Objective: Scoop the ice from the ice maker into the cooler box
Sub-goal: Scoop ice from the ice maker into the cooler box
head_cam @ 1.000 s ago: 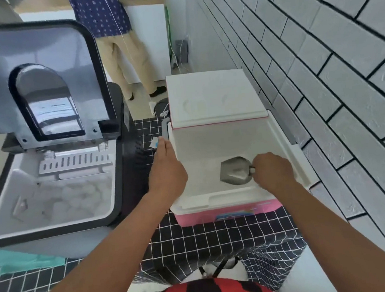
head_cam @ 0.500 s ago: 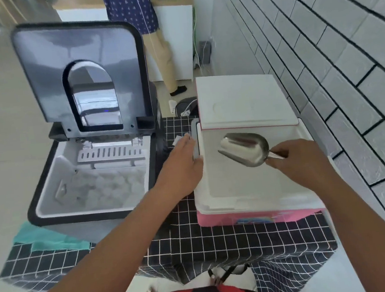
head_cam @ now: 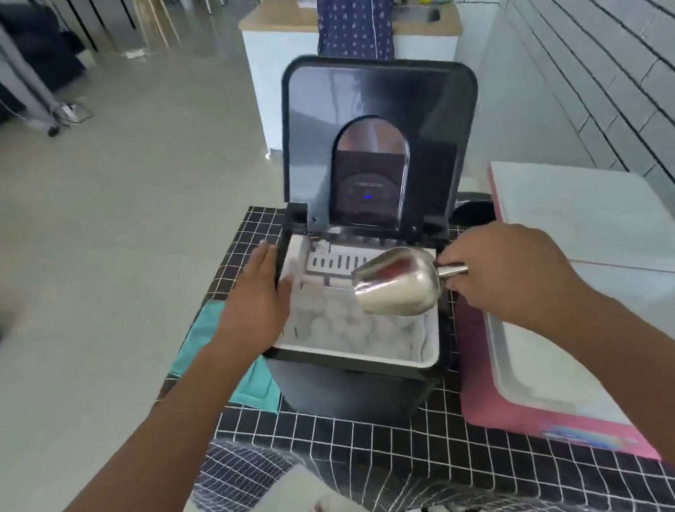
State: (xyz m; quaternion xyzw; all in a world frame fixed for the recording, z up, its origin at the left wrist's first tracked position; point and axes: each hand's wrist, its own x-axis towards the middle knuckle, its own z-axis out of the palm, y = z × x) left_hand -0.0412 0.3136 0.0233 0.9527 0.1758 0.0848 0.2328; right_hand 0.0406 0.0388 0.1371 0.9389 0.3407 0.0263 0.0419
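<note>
Grey floor stretches away on the left and a white brick-pattern wall runs along the right, with a black grid-patterned cloth [head_cam: 384,431] covering the worktop in the near middle. On it stands a black ice maker [head_cam: 358,368] with its lid [head_cam: 378,129] raised upright; a small blue light glows on the panel seen through the lid's window, and the brand lettering there is too blurred to read. Ice [head_cam: 341,320] fills the white bin inside. The left hand [head_cam: 256,299] lies flat with straight fingers on the ice maker's left rim. The right hand [head_cam: 504,274] grips the handle of a metal scoop [head_cam: 395,281], whose bowl hangs over the ice, mouth pointing left. Just right of the ice maker sits the pink cooler box [head_cam: 545,413], open, its white lid [head_cam: 581,214] tilted back. A colourful label on its near side cannot be read. A teal cloth [head_cam: 253,385] lies at the ice maker's left. Beyond, a person in a patterned blue garment [head_cam: 353,9] stands at a counter.
</note>
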